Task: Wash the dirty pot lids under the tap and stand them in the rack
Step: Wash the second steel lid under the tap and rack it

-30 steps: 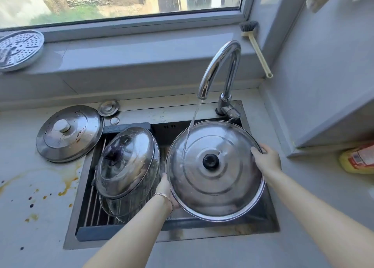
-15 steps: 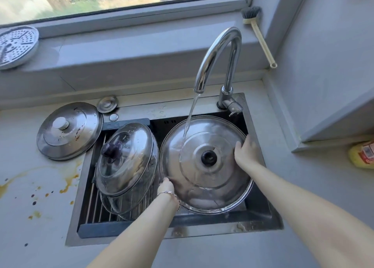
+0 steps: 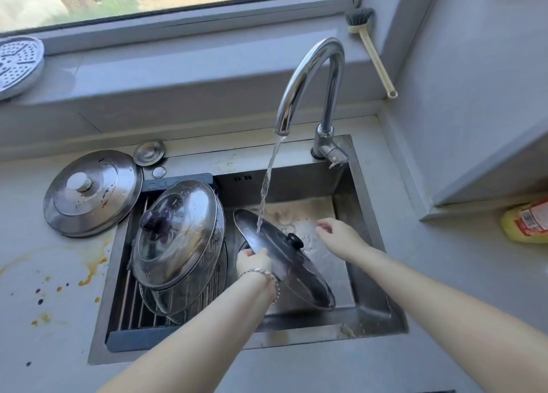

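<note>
A large steel lid with a black knob [image 3: 284, 253] stands tilted almost on edge in the sink, and water from the running tap [image 3: 311, 75] falls on its upper rim. My left hand [image 3: 252, 262] grips the lid's left rim. My right hand [image 3: 338, 235] hovers just right of the knob, fingers relaxed, off the lid. Two lids [image 3: 178, 232] with a dark knob lean in the rack [image 3: 130, 315] over the sink's left half. A stained steel lid with a white knob [image 3: 92, 194] lies on the counter to the left.
A small sink plug [image 3: 149, 152] lies behind the sink. A perforated steamer plate [image 3: 17, 63] leans on the window sill, and a dish brush [image 3: 370, 48] leans in the corner. A yellow bottle [image 3: 527, 220] lies at the right. Brown spills mark the left counter [image 3: 53, 274].
The big lid has been tipped from nearly flat to almost on edge. My right hand has let go of its rim and pulled away. The view has shifted closer.
</note>
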{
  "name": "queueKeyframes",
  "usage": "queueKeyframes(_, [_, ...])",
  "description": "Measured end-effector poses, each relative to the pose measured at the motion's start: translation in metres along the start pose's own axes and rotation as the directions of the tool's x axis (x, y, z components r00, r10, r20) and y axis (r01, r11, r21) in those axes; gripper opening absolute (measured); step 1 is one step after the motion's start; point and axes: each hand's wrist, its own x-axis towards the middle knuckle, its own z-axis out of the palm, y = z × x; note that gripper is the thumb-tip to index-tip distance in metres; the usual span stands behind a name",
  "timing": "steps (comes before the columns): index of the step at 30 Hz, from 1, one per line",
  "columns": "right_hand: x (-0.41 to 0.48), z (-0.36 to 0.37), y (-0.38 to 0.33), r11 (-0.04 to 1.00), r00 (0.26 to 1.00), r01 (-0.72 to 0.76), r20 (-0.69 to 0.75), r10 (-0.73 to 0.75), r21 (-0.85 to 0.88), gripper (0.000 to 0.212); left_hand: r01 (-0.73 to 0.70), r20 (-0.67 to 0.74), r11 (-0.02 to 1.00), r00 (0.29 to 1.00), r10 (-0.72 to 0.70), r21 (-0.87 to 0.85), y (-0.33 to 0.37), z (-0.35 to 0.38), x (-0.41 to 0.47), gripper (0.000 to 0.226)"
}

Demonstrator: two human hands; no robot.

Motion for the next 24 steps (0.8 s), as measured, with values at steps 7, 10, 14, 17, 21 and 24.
queueKeyframes(7, [-0.069,-0.015,-0.037,0.921,0.954,0.248,0.244,-0.176,-0.302,0.061,0.011,0.283,0.991,0.959,0.027,-0.132,0.036,0.013,-0.043,0.012])
queueKeyframes(10, [-0.071,-0.02,-0.034,0.86,0.948,0.21,-0.119,-0.296,-0.464,0.038,-0.11,0.393,0.985,0.907,0.154,-0.133,0.045,0.017,-0.054,0.013])
queueKeyframes(14, [-0.069,-0.036,-0.022,0.946,0.916,0.087,-0.348,-0.199,-0.312,0.02,-0.062,0.42,0.998,0.905,0.063,-0.016,0.032,0.01,-0.045,0.02])
queueKeyframes(17, [-0.068,-0.039,-0.008,0.999,0.9,-0.008,-0.436,-0.009,-0.035,0.019,0.086,0.281,0.98,0.95,-0.134,0.177,0.001,-0.011,-0.021,0.019])
queueKeyframes(21, [-0.061,-0.032,0.013,0.936,0.892,-0.084,-0.393,0.224,0.342,0.024,0.194,0.205,0.958,0.949,-0.238,0.212,-0.026,-0.038,-0.002,0.042])
queueKeyframes(24, [-0.058,-0.02,0.031,0.791,0.876,-0.162,-0.283,0.391,0.59,0.027,0.279,0.173,0.959,0.943,-0.284,0.052,-0.038,-0.05,0.021,0.054])
